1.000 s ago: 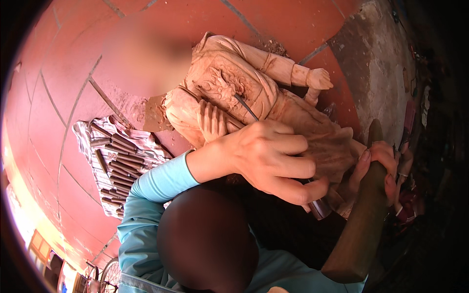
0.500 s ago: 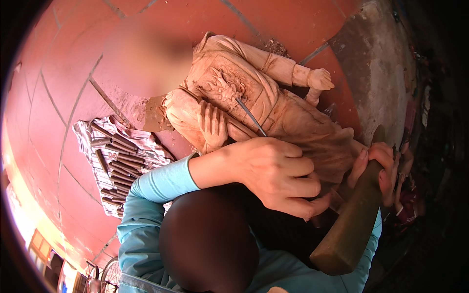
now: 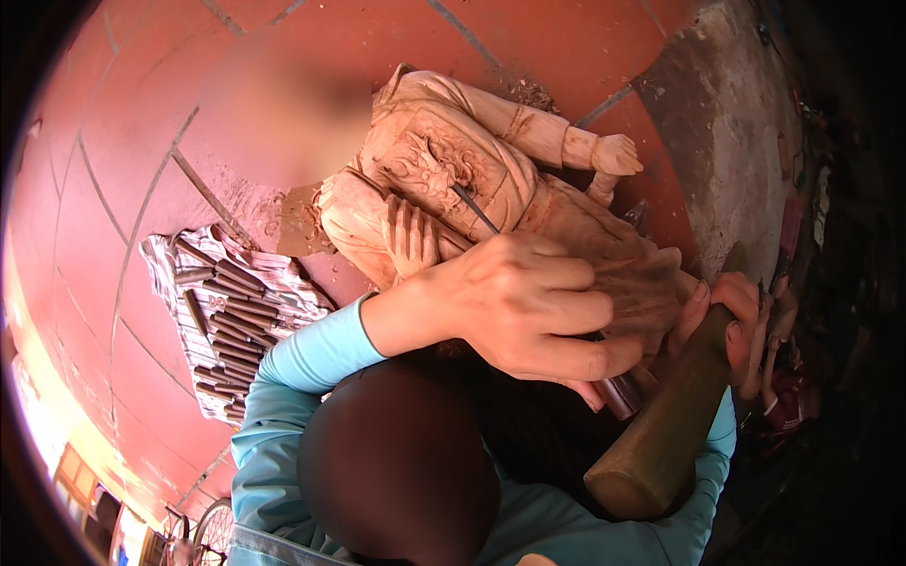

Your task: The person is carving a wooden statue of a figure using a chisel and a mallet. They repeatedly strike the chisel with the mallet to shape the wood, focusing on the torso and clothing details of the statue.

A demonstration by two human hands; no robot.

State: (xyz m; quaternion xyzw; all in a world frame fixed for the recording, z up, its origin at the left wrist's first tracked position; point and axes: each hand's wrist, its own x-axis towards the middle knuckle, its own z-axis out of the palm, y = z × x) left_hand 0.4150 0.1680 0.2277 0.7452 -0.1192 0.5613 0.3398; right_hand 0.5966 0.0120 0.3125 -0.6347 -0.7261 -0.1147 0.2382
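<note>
Grips a chisel in the left hand, with fingers clamped round it, and a wooden mallet in the right hand, also clasped. Holds the blade at the chest relief of a wooden statue lying over the red tiled floor. Looks well advanced, with robe folds and sleeves already shaped; seems short of finer relief detail.

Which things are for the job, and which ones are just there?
For the job:
- wooden figure
- chisel, gripped in the left hand, tip at the figure's chest
- mallet, held in the right hand
- dark-handled tools on a striped cloth, unheld but probably for this too

Just there:
- bicycle
- brown scraps on the floor, perhaps wood chips
</note>
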